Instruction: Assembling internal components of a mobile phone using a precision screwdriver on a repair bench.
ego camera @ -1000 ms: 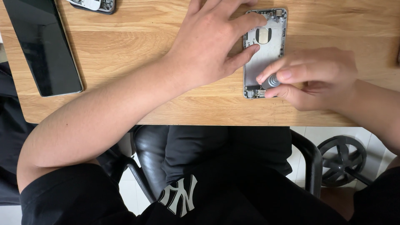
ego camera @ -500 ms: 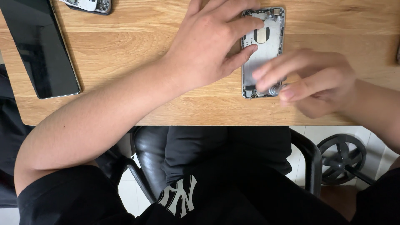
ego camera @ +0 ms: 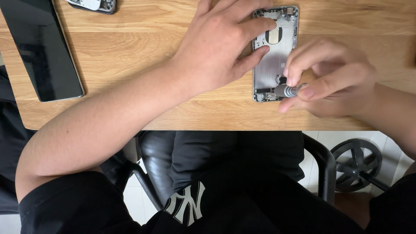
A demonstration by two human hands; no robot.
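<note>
Now screwdriver (ego camera: 286,90) pinched in right hand (ego camera: 329,80) over phone shell (ego camera: 273,65).

We are seeing a dark tablet (ego camera: 41,50) lying flat at the far left of the wooden desk (ego camera: 138,65), its screen blank. Another small device (ego camera: 93,4) is peeking in at the top edge. Below the desk, a black chair (ego camera: 160,149) is showing, and a wheeled chair base (ego camera: 356,164) is standing on the pale floor.
</note>
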